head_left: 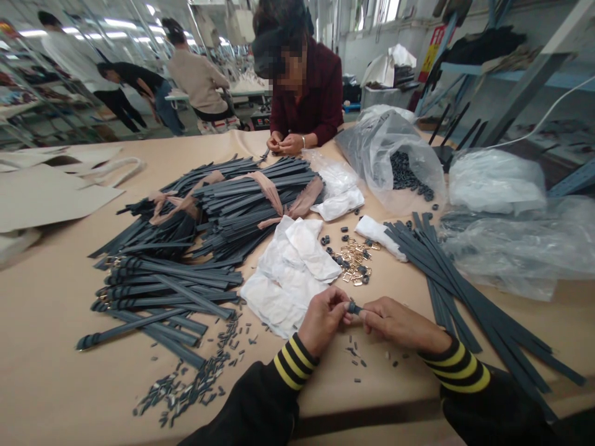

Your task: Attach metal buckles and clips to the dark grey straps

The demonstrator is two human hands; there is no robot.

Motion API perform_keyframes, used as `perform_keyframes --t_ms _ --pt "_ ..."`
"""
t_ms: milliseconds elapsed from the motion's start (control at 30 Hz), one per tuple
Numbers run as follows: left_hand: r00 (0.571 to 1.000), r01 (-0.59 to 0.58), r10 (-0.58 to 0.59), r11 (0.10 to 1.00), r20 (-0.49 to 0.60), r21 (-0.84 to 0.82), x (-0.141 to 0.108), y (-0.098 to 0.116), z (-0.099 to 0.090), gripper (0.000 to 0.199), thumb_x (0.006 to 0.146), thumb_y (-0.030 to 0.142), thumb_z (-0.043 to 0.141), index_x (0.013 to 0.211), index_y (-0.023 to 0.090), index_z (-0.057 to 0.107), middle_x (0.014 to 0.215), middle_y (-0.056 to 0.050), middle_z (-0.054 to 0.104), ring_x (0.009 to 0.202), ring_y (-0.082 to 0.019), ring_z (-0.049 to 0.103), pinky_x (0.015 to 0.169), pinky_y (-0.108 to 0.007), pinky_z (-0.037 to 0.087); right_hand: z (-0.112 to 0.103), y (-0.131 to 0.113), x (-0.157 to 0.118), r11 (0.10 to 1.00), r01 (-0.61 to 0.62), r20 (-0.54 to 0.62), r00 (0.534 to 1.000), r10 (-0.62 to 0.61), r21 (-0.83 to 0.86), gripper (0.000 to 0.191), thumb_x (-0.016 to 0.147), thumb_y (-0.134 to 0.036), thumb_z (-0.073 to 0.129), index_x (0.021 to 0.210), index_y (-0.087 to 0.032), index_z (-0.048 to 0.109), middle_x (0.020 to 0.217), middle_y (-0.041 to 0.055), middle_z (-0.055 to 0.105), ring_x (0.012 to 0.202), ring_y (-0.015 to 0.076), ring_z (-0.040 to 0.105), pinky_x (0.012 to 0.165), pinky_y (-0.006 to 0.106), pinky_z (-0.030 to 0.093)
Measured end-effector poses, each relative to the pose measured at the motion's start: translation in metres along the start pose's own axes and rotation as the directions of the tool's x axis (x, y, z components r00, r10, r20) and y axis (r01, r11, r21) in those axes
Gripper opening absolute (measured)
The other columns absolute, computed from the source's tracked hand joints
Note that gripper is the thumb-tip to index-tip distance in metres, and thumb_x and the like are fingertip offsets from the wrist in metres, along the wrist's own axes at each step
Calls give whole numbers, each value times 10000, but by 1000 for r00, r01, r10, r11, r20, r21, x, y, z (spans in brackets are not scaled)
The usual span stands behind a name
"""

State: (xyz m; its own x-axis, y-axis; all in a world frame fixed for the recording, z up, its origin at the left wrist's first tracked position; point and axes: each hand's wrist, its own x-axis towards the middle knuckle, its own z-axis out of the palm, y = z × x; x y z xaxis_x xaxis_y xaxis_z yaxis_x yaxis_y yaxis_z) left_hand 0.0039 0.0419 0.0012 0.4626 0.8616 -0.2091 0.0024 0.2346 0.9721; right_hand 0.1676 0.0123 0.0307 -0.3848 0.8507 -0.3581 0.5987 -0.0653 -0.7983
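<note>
A: Entry one?

B: Narrow dark grey strap piece (354, 308), partly hidden by fingers, held between both hands over the tan tabletop (51, 384).

A: Condition of each hand?

B: Left hand (325, 314): fingertips pinched on one end. Right hand (395, 322): closed on the other.

A: Adjacent stock?

B: Just beyond, gold-coloured metal buckles (356, 257), heaped among small black loops (326, 240). To their left, crumpled white soft sheets (283, 272); to the right, long flat dark grey straps (458, 279), loose and crossing.

A: Far left?

B: Thick dark grey strip bundle (227, 207), tied with pinkish cloth; nearer, scattered small dark bits (160, 396).

A: Far side?

B: Clear plastic bag (372, 148), black loops inside; co-worker (311, 93) in maroon, hands together.
</note>
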Motion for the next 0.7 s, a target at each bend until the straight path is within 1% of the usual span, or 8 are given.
perform_keyframes --t_ms 67,133,267,333,433,567,633,700 --pt "999 -27 27 999 -30 28 -2 -2 1 122 752 241 505 749 123 534 599 4 561 539 -86 535 556 -210 439 4 0 1 998 2 -29 1000 0 58 337 846 -324 334 607 -145 491 475 -46 365 435 79 328 422 195 236" --pt "998 -34 35 999 -51 20 -4 -5 2 163 769 270 489 779 118 547 631 -7 571 575 -94 548 595 -225 453 7 -1 2 994 1 -58 998 5 107 343 851 -338 326 597 -152 460 484 -46 363 439 79 322 425 196 240" --pt "998 -10 7 999 -65 -46 -3 -5 0 164 741 281 543 757 120 525 592 10 556 539 -84 530 554 -209 438 11 -3 2 991 53 -84 996 -43 123 353 860 -347 319 606 -150 466 519 -30 409 470 88 364 459 203 275" --pt "1000 -12 10 996 -23 -90 -1 -4 -2 172 720 278 575 738 122 507 569 22 543 509 -72 511 522 -193 421 12 -4 2 991 75 -98 993 -64 110 357 869 -344 309 633 -147 491 525 -28 421 478 91 382 475 206 291" --pt "997 1 15 983 82 -186 0 -1 -7 216 690 286 616 728 120 483 561 29 534 474 -54 488 480 -171 398 14 -6 -1 986 128 -97 988 -118 104 349 882 -337 303 687 -149 524 535 -33 431 488 90 400 495 203 307" --pt "975 98 -29 947 222 -306 -4 -2 -12 306 633 314 673 753 118 471 576 21 541 463 -59 494 445 -169 394 17 -10 -4 964 224 -35 974 -222 139 328 894 -327 294 831 -162 571 633 -18 511 550 94 455 538 200 345" --pt "962 152 -67 937 265 -316 -7 -4 -13 320 618 316 686 762 113 484 587 15 543 467 -58 494 443 -168 392 19 -12 -4 968 217 -8 976 -217 125 311 892 -310 307 835 -166 576 671 -7 550 575 100 485 557 204 362" --pt "961 180 -102 936 257 -303 -9 -4 -12 314 617 319 687 763 110 503 576 20 538 459 -53 484 444 -168 386 20 -13 -4 977 189 -31 982 -187 97 257 877 -295 350 805 -165 559 708 7 584 616 116 516 580 213 378"
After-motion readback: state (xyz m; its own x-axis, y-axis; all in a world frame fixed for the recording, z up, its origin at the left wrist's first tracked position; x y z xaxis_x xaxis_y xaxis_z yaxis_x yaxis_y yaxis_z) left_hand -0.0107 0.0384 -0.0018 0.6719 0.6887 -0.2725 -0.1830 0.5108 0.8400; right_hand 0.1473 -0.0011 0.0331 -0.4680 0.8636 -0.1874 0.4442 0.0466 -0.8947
